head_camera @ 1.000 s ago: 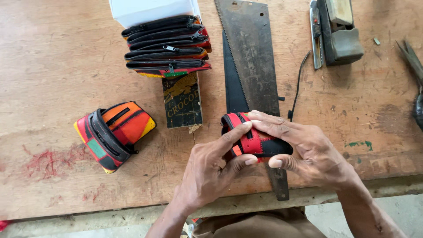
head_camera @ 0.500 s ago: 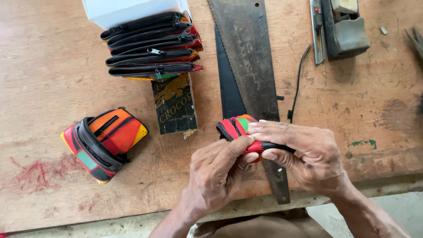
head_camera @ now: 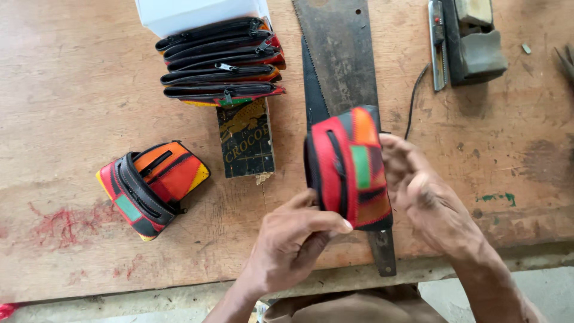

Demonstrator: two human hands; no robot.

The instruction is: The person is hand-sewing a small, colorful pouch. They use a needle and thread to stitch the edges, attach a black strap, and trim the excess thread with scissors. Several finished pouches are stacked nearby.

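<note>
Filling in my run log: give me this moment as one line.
left hand: holds pouch | right hand: holds pouch | saw: flat on table | second pouch: on table

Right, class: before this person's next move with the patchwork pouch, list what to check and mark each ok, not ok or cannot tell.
1. Patchwork pouch gripped by both hands: ok.
2. Left hand thumb on the pouch's lower edge: ok.
3. Right hand behind the pouch: ok; its finger grip cannot tell.
4. Pouch zip closed: cannot tell.
5. Hand saw lies right beneath the pouch, teeth exposed: not ok.
6. Second pouch and stack of pouches lie apart from both hands: ok.
</note>
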